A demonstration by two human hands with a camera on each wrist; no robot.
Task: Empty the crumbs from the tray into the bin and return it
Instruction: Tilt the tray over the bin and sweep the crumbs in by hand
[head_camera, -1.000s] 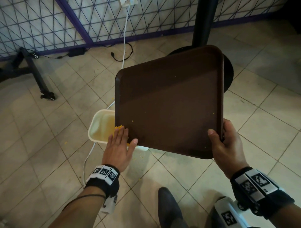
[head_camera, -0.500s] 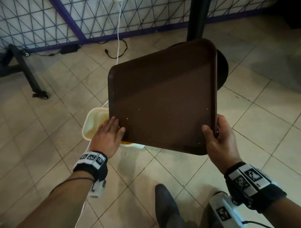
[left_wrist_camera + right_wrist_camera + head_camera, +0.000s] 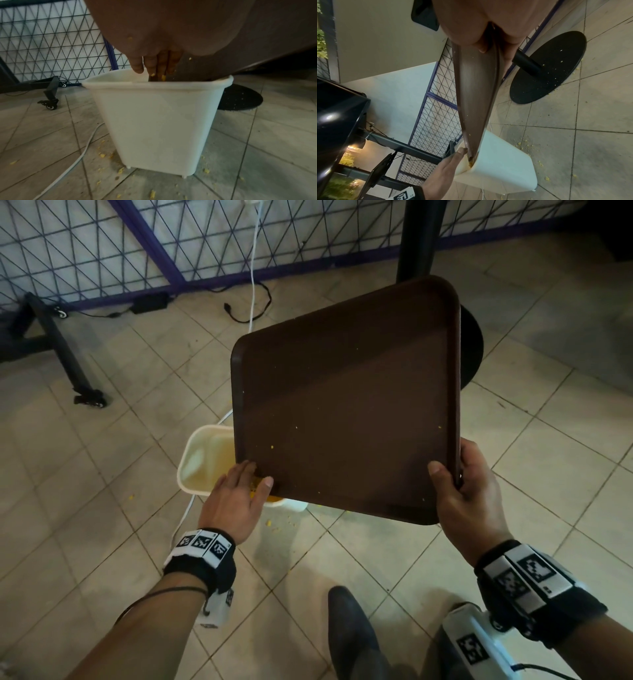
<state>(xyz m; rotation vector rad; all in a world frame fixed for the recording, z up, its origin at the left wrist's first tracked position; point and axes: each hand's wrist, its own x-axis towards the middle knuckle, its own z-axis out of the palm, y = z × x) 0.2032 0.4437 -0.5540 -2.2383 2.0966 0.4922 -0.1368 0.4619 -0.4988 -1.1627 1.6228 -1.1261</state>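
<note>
Brown plastic, the tray [image 3: 346, 419] hangs tilted in the air, its lower left corner dipped over the mouth of the white bin [image 3: 157, 121] while its far right corner rides high above the round black pedestal base [image 3: 553, 65]. The right hand [image 3: 469, 494] grips the near right edge, thumb on the upper face and fingers [image 3: 508, 54] curled under the rim. The left hand [image 3: 236, 498] lies flat and straight-fingered against the low corner, fingertips at the rim where yellow crumbs [image 3: 255, 484] bunch up; a few more cling to those fingertips in the left wrist view. Only scattered specks remain across the tray's broad face. Inside the bin, a pale wall and a yellowish heap toward the bottom show from above (how full it is cannot be told). The bin stands on the tiled floor [image 3: 102, 474], with spilled crumbs ringing its feet and a white cable [image 3: 72, 165] curving past its left side. Left of the bin the floor lies open up to a black castor leg [image 3: 68, 364]; beyond, a wire-mesh fence [image 3: 137, 241] with a purple frame closes the far side. A dark shoe [image 3: 349, 631] stands just below the tray's near edge.
</note>
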